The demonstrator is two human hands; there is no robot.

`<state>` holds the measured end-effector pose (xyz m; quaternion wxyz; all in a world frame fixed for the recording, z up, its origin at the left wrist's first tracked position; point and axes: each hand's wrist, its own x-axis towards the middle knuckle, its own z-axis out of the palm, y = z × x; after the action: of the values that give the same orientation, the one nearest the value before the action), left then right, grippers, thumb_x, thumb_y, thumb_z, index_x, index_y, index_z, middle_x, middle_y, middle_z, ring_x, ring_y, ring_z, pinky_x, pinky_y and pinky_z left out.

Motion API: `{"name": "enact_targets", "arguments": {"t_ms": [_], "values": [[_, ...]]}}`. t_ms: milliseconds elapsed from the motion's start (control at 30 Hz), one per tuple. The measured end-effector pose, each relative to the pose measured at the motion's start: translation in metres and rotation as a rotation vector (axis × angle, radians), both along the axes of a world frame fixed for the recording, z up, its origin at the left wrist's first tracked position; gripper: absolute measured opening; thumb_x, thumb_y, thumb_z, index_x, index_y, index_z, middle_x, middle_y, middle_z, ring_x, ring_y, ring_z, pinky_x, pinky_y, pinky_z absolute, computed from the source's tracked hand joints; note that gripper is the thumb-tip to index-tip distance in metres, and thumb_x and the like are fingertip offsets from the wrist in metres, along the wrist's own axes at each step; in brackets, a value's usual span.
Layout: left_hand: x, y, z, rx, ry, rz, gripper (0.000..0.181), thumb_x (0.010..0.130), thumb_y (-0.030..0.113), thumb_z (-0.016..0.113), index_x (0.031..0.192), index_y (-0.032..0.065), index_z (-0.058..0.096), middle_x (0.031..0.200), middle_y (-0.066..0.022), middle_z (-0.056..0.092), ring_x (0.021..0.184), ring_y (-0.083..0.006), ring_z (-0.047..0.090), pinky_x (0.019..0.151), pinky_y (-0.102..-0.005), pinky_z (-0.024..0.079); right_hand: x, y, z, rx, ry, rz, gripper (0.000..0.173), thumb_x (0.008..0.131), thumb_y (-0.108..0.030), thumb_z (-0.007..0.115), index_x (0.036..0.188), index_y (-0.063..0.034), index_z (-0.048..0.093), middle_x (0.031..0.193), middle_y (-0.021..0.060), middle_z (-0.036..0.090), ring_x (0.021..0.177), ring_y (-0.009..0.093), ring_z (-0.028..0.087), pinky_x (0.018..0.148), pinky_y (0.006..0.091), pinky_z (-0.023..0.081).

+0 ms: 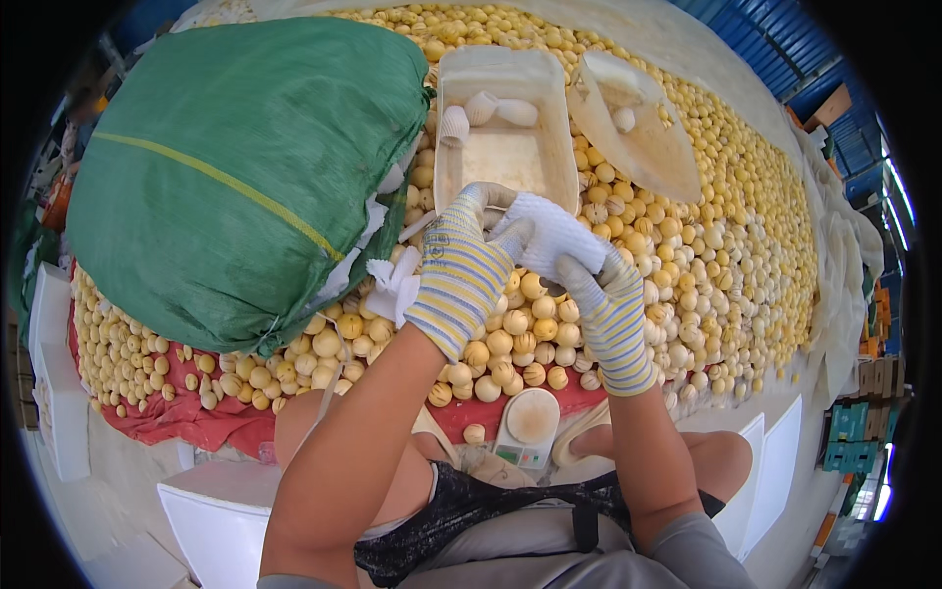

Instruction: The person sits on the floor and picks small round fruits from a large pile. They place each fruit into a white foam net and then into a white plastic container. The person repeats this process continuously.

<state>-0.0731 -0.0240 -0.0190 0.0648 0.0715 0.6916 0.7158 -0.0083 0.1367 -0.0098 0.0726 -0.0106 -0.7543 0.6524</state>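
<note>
A white foam net sleeve [557,234] is stretched between my two gloved hands, above the front edge of a plastic tub. My left hand [467,269], in a striped knit glove with grey fingertips, grips its left end. At the other end, the fingers of my right hand [614,320] close around the foam. Whether a fruit sits inside the sleeve cannot be seen. Below my hands spreads a heap of round yellow fruit [515,320], some with dark stripes, that look like pepino melons. Three foam sleeves [480,108] lie in the translucent plastic tub [508,70].
At the left a bulging green woven sack [235,169] rests on the fruit, white foam [397,283] spilling from its opening. A cut plastic container [647,147] lies right of the tub. Between my feet stands a small digital scale [528,427]. White foam boxes [221,508] are beside me.
</note>
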Motion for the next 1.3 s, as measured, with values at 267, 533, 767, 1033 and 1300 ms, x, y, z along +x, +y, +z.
{"name": "enact_targets", "arguments": {"t_ms": [267,533,767,1033,1300], "values": [[0.003,0.0,-0.002,-0.568,0.501,0.128,0.015,0.074,0.009,0.075,0.085,0.003,0.067,0.082,-0.0113,0.066,0.075,-0.0245,0.063,0.069,-0.0366,0.052,-0.002,0.015,-0.021,0.257,0.138,-0.005,0.026,0.089,-0.009,0.063,0.112,0.0016,0.062,0.092,0.0076,0.068,0.082,0.013,0.063,0.073,0.0283,0.052],[0.011,0.006,0.001,-0.706,0.782,0.136,0.013,0.073,0.009,0.072,0.085,0.0044,0.067,0.08,-0.0131,0.065,0.079,-0.0324,0.062,0.072,-0.0404,0.051,0.002,0.027,-0.028,0.065,0.042,0.027,0.028,0.094,-0.017,0.06,0.113,0.0035,0.061,0.093,0.0065,0.068,0.08,0.013,0.063,0.075,0.0272,0.052],[0.009,0.001,0.007,-0.448,0.361,-0.043,0.011,0.079,0.006,0.071,0.087,-0.0005,0.066,0.078,-0.009,0.066,0.067,-0.0139,0.063,0.061,-0.0273,0.053,0.006,0.024,-0.035,-0.021,-0.002,0.063,0.032,0.095,-0.022,0.059,0.115,0.0032,0.06,0.092,0.0071,0.069,0.076,0.015,0.063,0.07,0.0268,0.052],[-0.003,-0.006,-0.007,-0.184,0.006,-0.214,0.019,0.085,0.003,0.066,0.1,-0.0044,0.057,0.087,-0.0071,0.063,0.078,-0.0111,0.062,0.066,-0.024,0.053,0.007,0.024,-0.038,0.076,0.033,0.077,0.029,0.097,-0.019,0.057,0.117,0.001,0.062,0.103,0.0079,0.066,0.089,0.013,0.063,0.079,0.0266,0.053],[0.006,0.008,-0.008,-0.102,0.066,-0.163,0.036,0.086,0.002,0.065,0.12,-0.0008,0.055,0.092,-0.0074,0.062,0.08,-0.0099,0.059,0.071,-0.0224,0.053,0.003,0.012,-0.059,0.29,0.133,0.03,0.024,0.093,-0.015,0.058,0.107,0.0037,0.064,0.081,0.0136,0.068,0.072,0.016,0.064,0.066,0.0314,0.052]]}}
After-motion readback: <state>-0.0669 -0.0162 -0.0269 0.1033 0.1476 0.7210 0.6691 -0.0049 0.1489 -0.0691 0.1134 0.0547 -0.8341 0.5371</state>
